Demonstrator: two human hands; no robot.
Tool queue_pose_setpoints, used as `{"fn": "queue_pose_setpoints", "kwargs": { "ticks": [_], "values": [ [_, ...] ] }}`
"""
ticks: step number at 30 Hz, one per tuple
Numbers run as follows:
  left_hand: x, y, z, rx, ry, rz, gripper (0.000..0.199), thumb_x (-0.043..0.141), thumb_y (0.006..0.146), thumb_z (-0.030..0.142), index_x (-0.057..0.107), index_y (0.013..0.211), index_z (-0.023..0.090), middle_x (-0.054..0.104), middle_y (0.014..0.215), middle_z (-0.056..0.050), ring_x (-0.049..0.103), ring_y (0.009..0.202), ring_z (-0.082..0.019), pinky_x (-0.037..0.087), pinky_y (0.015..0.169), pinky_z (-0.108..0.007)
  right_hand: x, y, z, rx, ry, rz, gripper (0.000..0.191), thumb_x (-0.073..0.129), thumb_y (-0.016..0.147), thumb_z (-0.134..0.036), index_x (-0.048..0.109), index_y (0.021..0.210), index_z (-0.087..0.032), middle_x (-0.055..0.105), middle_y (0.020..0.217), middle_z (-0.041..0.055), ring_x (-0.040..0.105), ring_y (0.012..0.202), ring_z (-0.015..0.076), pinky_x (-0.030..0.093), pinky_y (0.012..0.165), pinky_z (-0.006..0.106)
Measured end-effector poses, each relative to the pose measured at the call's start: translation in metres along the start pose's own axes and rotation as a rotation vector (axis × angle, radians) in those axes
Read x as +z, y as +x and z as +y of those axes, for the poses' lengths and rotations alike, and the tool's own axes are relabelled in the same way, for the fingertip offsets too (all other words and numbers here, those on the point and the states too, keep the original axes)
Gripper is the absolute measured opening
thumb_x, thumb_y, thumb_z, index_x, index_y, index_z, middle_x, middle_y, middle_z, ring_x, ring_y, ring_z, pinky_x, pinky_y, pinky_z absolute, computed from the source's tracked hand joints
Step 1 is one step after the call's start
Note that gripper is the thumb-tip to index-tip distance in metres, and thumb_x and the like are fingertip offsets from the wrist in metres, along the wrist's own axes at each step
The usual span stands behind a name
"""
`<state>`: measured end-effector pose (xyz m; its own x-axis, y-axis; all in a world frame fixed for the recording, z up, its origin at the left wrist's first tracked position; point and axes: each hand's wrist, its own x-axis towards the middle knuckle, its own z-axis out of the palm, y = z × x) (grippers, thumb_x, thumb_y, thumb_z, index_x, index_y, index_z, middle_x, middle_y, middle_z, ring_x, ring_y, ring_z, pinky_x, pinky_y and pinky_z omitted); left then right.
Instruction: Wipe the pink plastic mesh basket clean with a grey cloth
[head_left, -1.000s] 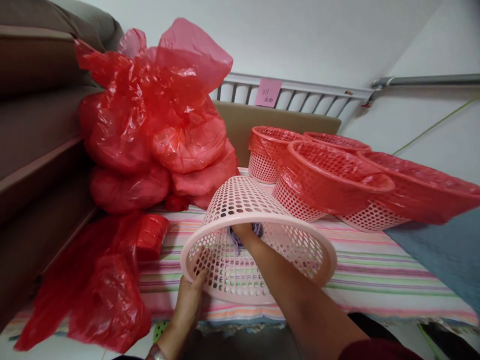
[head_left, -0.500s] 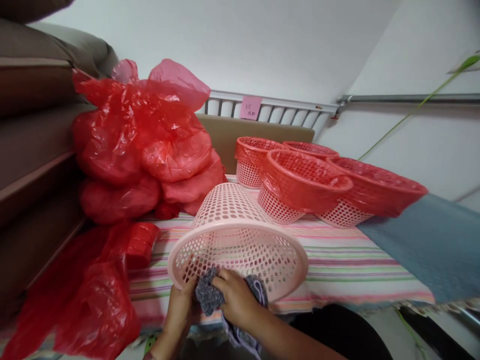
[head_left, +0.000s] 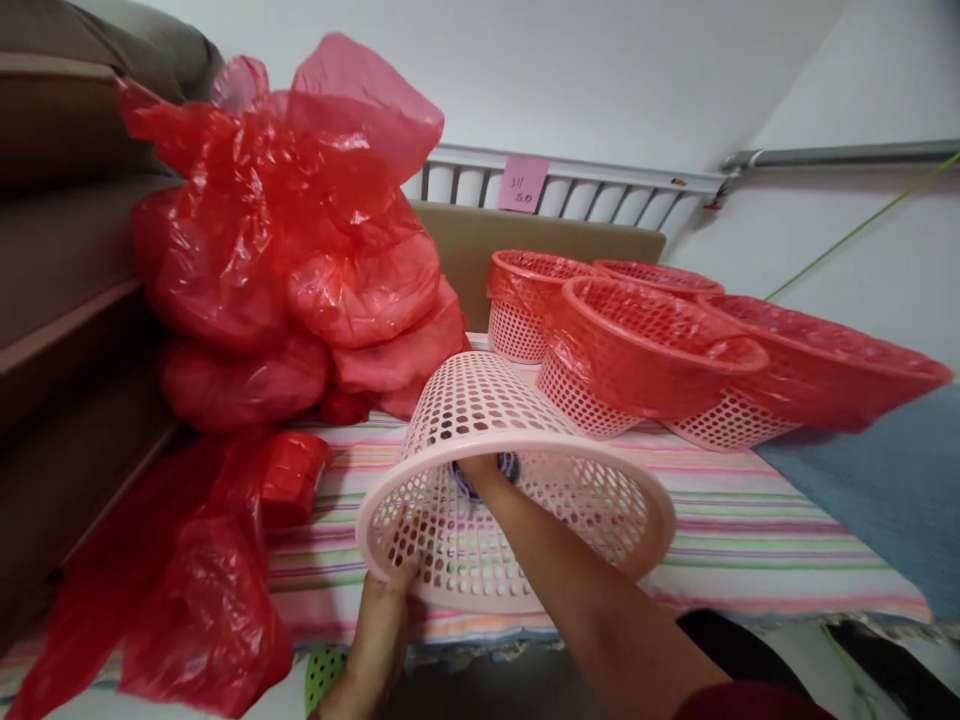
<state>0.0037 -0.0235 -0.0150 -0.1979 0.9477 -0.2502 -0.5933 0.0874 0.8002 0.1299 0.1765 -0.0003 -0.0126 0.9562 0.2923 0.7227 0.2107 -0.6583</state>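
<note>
A pink perforated plastic basket [head_left: 491,410] lies on its side with its wide mouth towards me. At the lower left of its rim, my left hand [head_left: 386,610] grips the edge, thumb inside the mouth. My right hand [head_left: 478,466] reaches deep into the basket, its fingers mostly hidden by the upper rim and wall. With it is a grey-purple cloth [head_left: 510,466], of which only parts show below the rim.
Several similar baskets lined with red plastic bags [head_left: 637,345] stand at the back right. Red bags [head_left: 300,230] are heaped at the left, beside a brown cushioned stack [head_left: 67,240]. A red roll [head_left: 292,475] lies on the striped cloth [head_left: 750,525].
My right hand has moved with the cloth from the basket's mouth deep inside it. My left hand holds the rim as before. The view has shifted slightly.
</note>
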Motion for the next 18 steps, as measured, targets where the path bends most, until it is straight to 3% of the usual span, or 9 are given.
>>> {"fn": "queue_pose_setpoints", "kwargs": {
  "ticks": [5, 9, 13, 18],
  "values": [
    [-0.006, 0.015, 0.028, 0.096, 0.128, 0.096, 0.071, 0.082, 0.069, 0.034, 0.059, 0.134, 0.019, 0.069, 0.129, -0.012, 0.059, 0.126, -0.031, 0.038, 0.113, -0.045, -0.001, 0.004, 0.009, 0.02, 0.001, -0.062, 0.034, 0.051, 0.089, -0.035, 0.064, 0.118, -0.024, 0.066, 0.127, 0.0054, 0.05, 0.124, 0.0253, 0.042, 0.102, 0.039],
    [-0.01, 0.025, 0.032, 0.112, 0.172, 0.126, 0.064, 0.083, 0.064, 0.041, 0.07, 0.121, 0.015, 0.075, 0.116, -0.015, 0.063, 0.12, -0.036, 0.045, 0.107, -0.049, -0.005, -0.006, -0.004, 0.032, -0.023, -0.092, 0.031, 0.056, 0.082, -0.026, 0.067, 0.111, -0.024, 0.069, 0.119, 0.0053, 0.056, 0.117, 0.0256, 0.043, 0.099, 0.038],
    [-0.01, 0.025, 0.027, 0.157, 0.153, 0.129, 0.057, 0.082, 0.065, 0.04, 0.072, 0.116, 0.018, 0.073, 0.123, -0.013, 0.058, 0.126, -0.035, 0.037, 0.113, -0.05, -0.009, -0.062, -0.024, 0.013, -0.046, -0.212, 0.045, 0.062, 0.064, -0.01, 0.067, 0.108, -0.019, 0.069, 0.112, 0.0101, 0.059, 0.108, 0.0274, 0.045, 0.096, 0.037],
    [-0.013, 0.023, 0.023, 0.18, 0.117, 0.063, 0.055, 0.08, 0.069, 0.035, 0.07, 0.12, 0.018, 0.07, 0.128, -0.011, 0.057, 0.129, -0.032, 0.034, 0.116, -0.047, -0.028, -0.156, -0.033, -0.21, 0.023, -0.401, 0.052, 0.058, 0.053, -0.006, 0.067, 0.101, -0.023, 0.062, 0.109, 0.0052, 0.057, 0.104, 0.0231, 0.044, 0.09, 0.031]
  ]
}}
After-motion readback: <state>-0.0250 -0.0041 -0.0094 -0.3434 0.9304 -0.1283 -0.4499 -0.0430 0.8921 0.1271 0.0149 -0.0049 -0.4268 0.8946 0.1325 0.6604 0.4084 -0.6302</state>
